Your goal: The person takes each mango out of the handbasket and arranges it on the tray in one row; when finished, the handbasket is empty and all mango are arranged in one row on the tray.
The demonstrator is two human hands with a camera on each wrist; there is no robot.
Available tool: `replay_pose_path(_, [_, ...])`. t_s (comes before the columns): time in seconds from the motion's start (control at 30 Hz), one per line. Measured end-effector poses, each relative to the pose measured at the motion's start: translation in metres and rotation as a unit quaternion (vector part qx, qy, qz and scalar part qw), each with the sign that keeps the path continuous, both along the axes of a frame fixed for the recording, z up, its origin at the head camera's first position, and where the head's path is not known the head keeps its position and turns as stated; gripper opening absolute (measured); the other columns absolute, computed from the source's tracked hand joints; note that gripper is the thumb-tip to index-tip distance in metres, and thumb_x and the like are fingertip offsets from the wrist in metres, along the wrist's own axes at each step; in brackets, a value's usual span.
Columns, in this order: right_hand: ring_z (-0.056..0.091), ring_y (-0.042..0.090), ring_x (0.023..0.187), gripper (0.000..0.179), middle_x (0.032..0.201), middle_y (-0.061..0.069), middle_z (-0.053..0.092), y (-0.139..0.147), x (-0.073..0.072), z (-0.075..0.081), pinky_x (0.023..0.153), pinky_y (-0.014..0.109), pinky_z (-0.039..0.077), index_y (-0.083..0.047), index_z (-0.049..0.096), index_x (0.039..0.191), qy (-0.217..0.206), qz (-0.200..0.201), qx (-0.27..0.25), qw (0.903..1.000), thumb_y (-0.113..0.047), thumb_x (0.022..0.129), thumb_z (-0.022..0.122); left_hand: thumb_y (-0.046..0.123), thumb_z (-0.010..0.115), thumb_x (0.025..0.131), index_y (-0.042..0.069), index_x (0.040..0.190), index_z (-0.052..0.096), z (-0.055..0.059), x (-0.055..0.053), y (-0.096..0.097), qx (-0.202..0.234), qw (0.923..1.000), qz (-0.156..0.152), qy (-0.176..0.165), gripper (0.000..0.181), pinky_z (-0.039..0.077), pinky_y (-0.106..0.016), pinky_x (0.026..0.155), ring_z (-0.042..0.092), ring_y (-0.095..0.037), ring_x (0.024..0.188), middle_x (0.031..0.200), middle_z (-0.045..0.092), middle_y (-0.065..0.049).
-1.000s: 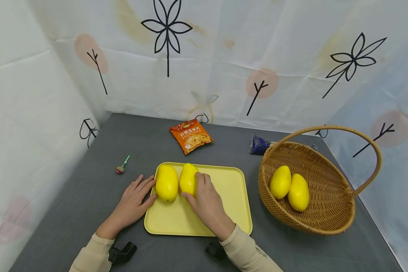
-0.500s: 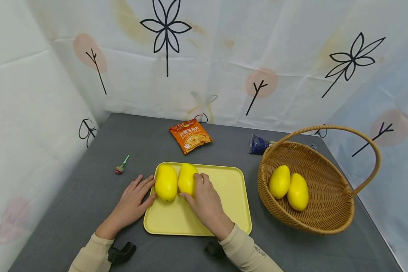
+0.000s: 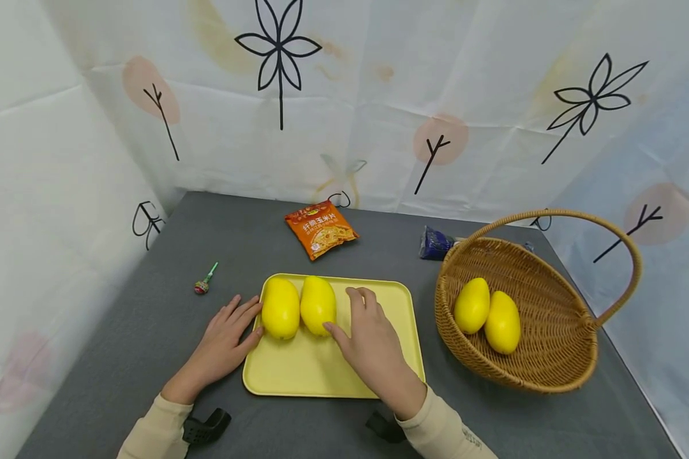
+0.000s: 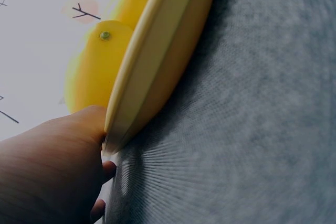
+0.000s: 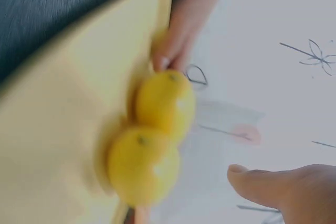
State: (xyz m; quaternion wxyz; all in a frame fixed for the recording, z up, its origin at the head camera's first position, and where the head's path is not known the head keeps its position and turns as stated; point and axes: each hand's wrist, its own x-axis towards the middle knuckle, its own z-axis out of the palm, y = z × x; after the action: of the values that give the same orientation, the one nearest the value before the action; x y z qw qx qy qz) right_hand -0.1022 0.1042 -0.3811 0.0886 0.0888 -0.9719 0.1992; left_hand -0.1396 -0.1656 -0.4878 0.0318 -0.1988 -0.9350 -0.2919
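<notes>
Resting the left hand (image 3: 224,341), spread-fingered and grasping no fruit, against the left edge of a yellow tray (image 3: 304,377), seemingly steadying it. Bearing an outer yellow fruit (image 3: 281,309) and an inner yellow fruit (image 3: 318,305) side by side on the tray's left part, probably relying on the raised rim to check rolling. Hovering the right hand (image 3: 377,347) just beside the inner yellow fruit, holding nothing, parting thumb widely from fingers, apparently allowing for its girth. Cradling two more yellow fruits (image 3: 502,323) inside a wicker basket (image 3: 557,331), likely containing them.
</notes>
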Motion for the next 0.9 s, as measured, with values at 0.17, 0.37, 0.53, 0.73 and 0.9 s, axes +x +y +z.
replay_pose_path(0.17, [0.059,0.030,0.105,0.062,0.131,0.017,0.048,0.030,0.009,0.020,0.074,0.041,0.056,-0.005,0.051,0.133,0.012,-0.027,0.012,0.9995,-0.042,0.087,0.069,0.031,0.056,0.097,0.007,0.142,0.046,-0.001,0.000,0.000,0.001,1.0000,0.000,0.003,0.052,0.014,-0.064,0.110,0.020,-0.042,0.142,0.149,0.040,-0.014])
replay_pose_path(0.37, [0.056,0.035,0.110,0.053,0.130,0.019,0.049,0.077,0.017,0.043,0.083,0.049,0.053,-0.002,0.053,0.130,0.033,-0.052,-0.007,0.9981,-0.036,0.091,0.065,0.030,0.057,0.096,0.006,0.142,0.047,-0.001,0.000,0.001,0.002,1.0000,0.001,0.006,0.052,0.015,-0.064,0.110,0.021,-0.043,0.142,0.149,0.040,-0.015])
replay_pose_path(0.53, [0.055,0.039,0.107,0.057,0.131,0.025,0.045,0.124,0.020,0.054,0.081,0.055,0.050,0.000,0.047,0.134,-0.008,-0.120,-0.017,0.9926,-0.044,0.097,0.052,0.030,0.056,0.097,0.006,0.142,0.047,-0.002,0.000,0.002,0.004,1.0000,0.000,0.007,0.052,0.015,-0.064,0.110,0.021,-0.043,0.142,0.149,0.040,-0.015])
replay_pose_path(0.73, [0.049,0.047,0.112,0.070,0.134,0.033,0.039,0.174,0.018,0.053,0.083,0.059,0.046,0.007,0.040,0.138,-0.087,-0.190,-0.009,0.9778,-0.051,0.099,0.040,0.031,0.056,0.097,0.007,0.142,0.047,-0.004,0.002,-0.001,0.004,1.0000,0.003,0.004,0.052,0.015,-0.064,0.109,0.021,-0.043,0.142,0.149,0.040,-0.015])
replay_pose_path(0.9, [0.042,0.054,0.114,0.072,0.131,0.040,0.037,0.204,0.015,0.041,0.087,0.064,0.041,0.015,0.037,0.137,-0.146,-0.205,0.009,0.9676,-0.047,0.100,0.042,0.034,0.054,0.098,0.009,0.142,0.047,-0.002,0.000,0.000,0.005,1.0000,-0.001,0.001,0.051,0.016,-0.064,0.109,0.021,-0.042,0.142,0.150,0.040,-0.013])
